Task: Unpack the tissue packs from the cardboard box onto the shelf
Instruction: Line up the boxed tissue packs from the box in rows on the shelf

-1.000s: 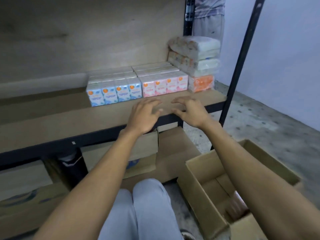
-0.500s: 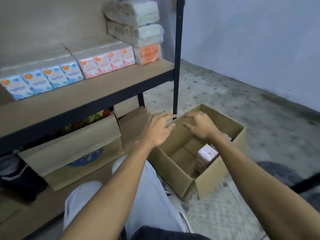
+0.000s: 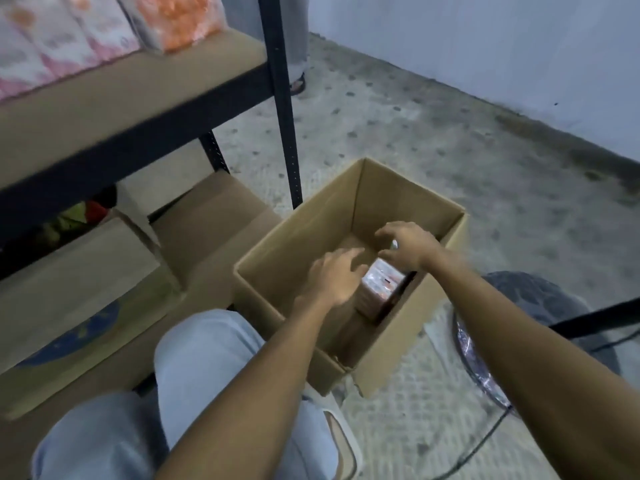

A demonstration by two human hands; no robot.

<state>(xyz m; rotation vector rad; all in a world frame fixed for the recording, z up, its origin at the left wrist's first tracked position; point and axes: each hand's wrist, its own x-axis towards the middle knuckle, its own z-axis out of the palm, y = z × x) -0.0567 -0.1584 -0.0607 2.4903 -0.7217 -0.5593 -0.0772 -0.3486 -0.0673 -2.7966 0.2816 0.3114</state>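
Here, both hands are down in the open brown cardboard box (image 3: 408, 183) at centre right of the frame. The left hand (image 3: 334, 277), fingers straight and spread, hovers just left of a pink-and-orange plastic-wrapped tissue pack (image 3: 379, 287) standing against the box's near right wall. The right hand (image 3: 408, 245), fingers loosely spread, hangs over the pack's far end, gripping nothing. Pink wrapped packs (image 3: 62, 39) and an orange wrapped pack (image 3: 176, 19) sit on the wooden shelf board (image 3: 138, 84), upper left.

Cardboard box (image 3: 301, 251) centre frame on floor (image 3: 433, 133); tissue pack (image 3: 379, 289) inside, between left hand (image 3: 332, 282) and right hand (image 3: 408, 247). Shelf (image 3: 114, 95) upper left, packs (image 3: 69, 36) on it.
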